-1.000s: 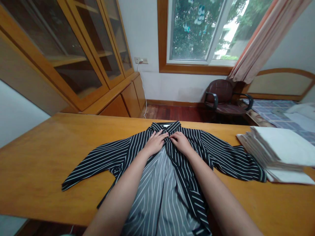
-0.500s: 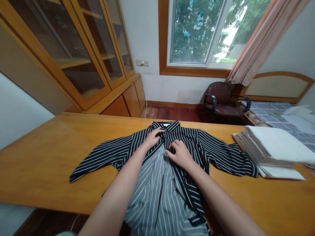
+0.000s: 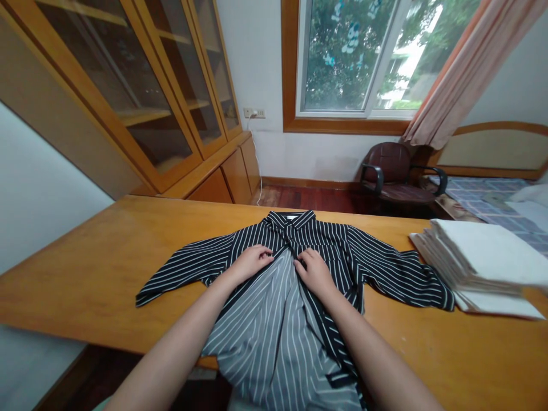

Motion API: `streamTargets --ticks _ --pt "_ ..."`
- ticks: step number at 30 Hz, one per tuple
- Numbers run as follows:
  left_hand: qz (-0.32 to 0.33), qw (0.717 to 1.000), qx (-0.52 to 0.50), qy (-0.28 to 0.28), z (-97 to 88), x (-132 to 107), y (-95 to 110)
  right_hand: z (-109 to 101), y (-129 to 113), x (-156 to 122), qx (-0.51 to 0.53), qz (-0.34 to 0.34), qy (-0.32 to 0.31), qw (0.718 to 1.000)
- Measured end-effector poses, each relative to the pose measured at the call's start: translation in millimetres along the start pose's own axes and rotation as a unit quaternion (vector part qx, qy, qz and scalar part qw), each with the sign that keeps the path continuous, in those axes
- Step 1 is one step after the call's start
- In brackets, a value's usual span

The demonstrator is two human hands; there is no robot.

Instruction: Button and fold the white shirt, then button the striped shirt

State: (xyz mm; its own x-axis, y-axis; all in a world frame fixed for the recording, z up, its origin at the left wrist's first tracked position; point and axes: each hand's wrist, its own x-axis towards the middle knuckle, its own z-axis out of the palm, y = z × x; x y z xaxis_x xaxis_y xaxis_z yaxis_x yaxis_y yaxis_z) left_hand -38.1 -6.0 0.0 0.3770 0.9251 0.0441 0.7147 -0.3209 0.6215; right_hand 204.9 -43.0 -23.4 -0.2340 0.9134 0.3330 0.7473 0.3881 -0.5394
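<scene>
A black shirt with white stripes (image 3: 329,235) lies face up across the table, its collar at the far side and its sleeves out to both sides. Below the chest the front hangs apart and shows the grey striped inside. My left hand (image 3: 252,262) has its fingers closed on the left front edge. Opposite it, my right hand (image 3: 315,273) pinches the right front edge, thumb toward the opening. The shirt's hem drops over the near table edge.
On the right of the wooden table (image 3: 103,251), a stack of white folded sheets (image 3: 483,251) touches the right cuff. Beyond stand a glass-doored cabinet (image 3: 209,142), an armchair (image 3: 389,171) and a bed (image 3: 479,191).
My left hand has come down from near the collar to the left front edge, which now lies spread further out. My right hand stays at the right edge. The view has shifted slightly.
</scene>
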Motion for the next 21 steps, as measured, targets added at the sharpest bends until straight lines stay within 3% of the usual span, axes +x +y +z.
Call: streamTargets --ticks 5,8,12,18,21 --pt "-0.066 0.994 -0.052 -0.069 2.4 -4.7 13.8 -0.5 5.3 -0.3 0.063 0.018 0.023 0.998" --pt "-0.089 0.994 -0.032 -0.052 4.0 2.1 14.1 -1.6 6.3 -0.7 0.085 0.033 0.031 0.995" --pt "-0.055 0.998 0.026 0.008 9.5 12.5 8.6 -2.2 7.6 -0.1 0.103 0.038 0.042 0.993" --pt "-0.017 0.996 0.085 0.006 17.1 18.4 16.1 -1.6 11.3 1.4 0.12 0.048 0.058 0.99" --pt "-0.015 0.998 0.062 -0.01 16.1 17.9 26.6 -1.8 12.6 2.2 0.125 0.05 0.065 0.989"
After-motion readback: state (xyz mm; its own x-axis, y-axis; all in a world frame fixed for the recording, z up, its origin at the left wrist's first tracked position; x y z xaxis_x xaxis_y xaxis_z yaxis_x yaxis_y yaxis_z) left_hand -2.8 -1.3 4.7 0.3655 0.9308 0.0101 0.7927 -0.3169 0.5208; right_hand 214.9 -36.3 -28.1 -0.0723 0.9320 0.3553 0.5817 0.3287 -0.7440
